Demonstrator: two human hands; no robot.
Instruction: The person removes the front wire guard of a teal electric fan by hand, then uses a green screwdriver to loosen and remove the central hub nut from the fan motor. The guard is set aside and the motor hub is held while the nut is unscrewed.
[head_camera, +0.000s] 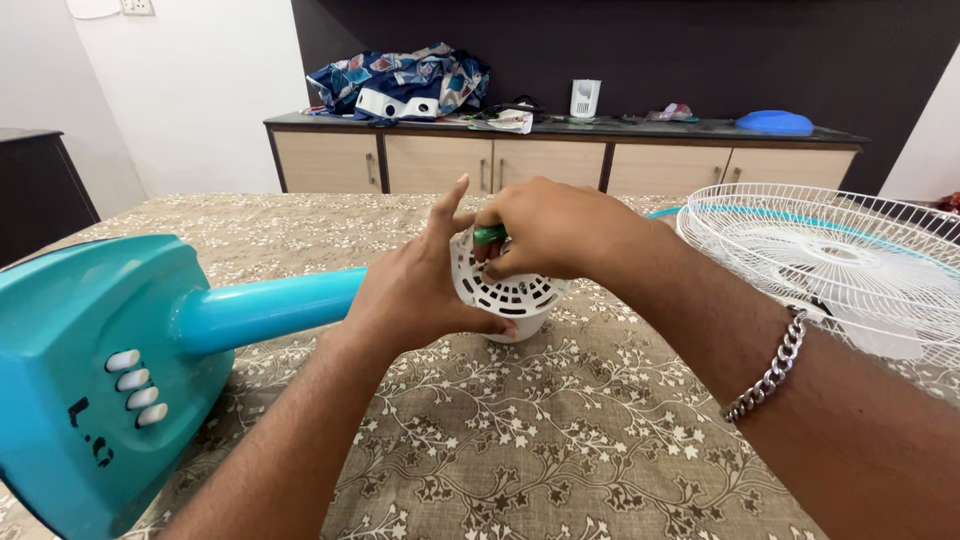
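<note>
A white slotted fan motor cover (507, 295) sits at the end of a turquoise fan pole (265, 308) lying across the table. My left hand (418, 285) cups the cover from the left, thumb under it, index finger raised. My right hand (545, 230) is closed over the cover's top around a green handle (489, 234), probably a screwdriver; its tip is hidden. A silver chain bracelet (772, 368) hangs on my right wrist. The turquoise fan base (80, 380) with white push buttons (136, 386) lies at the near left.
A white wire fan guard (850, 255) with a turquoise rim lies at the right on the floral tablecloth (560, 440). Behind stands a long wooden sideboard (560, 160) carrying a patterned cloth bundle (400, 80), a small white device (585, 98) and a blue lid-like object (775, 122).
</note>
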